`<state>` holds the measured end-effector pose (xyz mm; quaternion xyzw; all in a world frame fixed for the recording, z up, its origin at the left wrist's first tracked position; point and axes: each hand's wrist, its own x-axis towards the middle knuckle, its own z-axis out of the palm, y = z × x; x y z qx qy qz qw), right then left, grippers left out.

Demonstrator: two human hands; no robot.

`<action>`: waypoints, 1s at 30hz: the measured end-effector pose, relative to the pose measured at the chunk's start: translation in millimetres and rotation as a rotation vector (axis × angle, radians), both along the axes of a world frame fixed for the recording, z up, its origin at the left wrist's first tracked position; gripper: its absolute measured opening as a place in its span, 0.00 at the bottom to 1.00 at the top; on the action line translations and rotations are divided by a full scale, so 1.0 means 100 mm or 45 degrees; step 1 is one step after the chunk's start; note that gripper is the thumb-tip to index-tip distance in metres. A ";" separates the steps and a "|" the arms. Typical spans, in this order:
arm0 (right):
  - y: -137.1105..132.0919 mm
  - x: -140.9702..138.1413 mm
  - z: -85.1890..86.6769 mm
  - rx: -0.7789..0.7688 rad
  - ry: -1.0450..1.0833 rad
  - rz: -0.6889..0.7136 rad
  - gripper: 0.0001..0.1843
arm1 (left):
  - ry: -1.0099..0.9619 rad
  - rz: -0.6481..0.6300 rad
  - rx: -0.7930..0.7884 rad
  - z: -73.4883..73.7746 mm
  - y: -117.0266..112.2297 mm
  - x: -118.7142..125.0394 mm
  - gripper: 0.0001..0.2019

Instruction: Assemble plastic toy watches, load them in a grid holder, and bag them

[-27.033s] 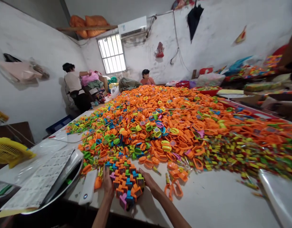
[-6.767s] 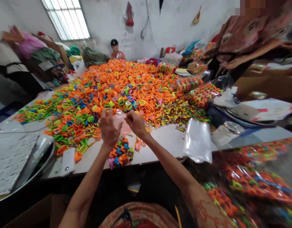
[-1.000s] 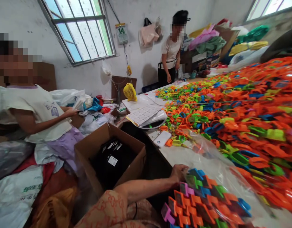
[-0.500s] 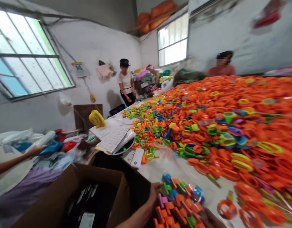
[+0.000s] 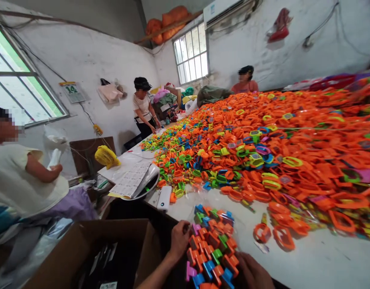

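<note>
Low in the view is a clear plastic bag (image 5: 213, 245) packed with small orange, blue, green and pink plastic pieces, lying at the table's near edge. My left hand (image 5: 179, 239) is at its upper left side, fingers curled and closed on the bag's edge. Against its lower right side my right hand (image 5: 253, 273) grips the bag, its fingertips partly hidden. A few loose orange plastic rings (image 5: 283, 237) lie on the table to the right of the bag.
A heap of mostly orange plastic pieces (image 5: 308, 160) covers much of the white table (image 5: 332, 261). An open cardboard box (image 5: 82, 241) stands at lower left. Beyond it are a white phone (image 5: 164, 197), printed sheets (image 5: 132, 180) and a yellow fan (image 5: 106, 156). Three other people are nearby.
The view has swung right, so things appear further left. Both hands stay on the bag, and more of its lower part shows. The person at left now holds something white.
</note>
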<state>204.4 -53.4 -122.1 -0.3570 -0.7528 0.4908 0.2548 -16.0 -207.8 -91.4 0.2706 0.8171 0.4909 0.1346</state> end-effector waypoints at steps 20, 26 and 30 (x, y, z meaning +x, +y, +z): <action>0.05 -0.03 0.29 -0.085 0.107 -0.281 0.29 | -0.323 0.054 0.357 0.01 0.11 0.05 0.13; 0.09 -0.06 0.29 0.175 0.193 -0.177 0.35 | 0.253 0.008 0.293 -0.01 0.04 0.06 0.14; 0.05 -0.05 0.29 0.445 0.312 -0.135 0.37 | 0.659 -0.079 0.301 0.09 0.00 0.07 0.13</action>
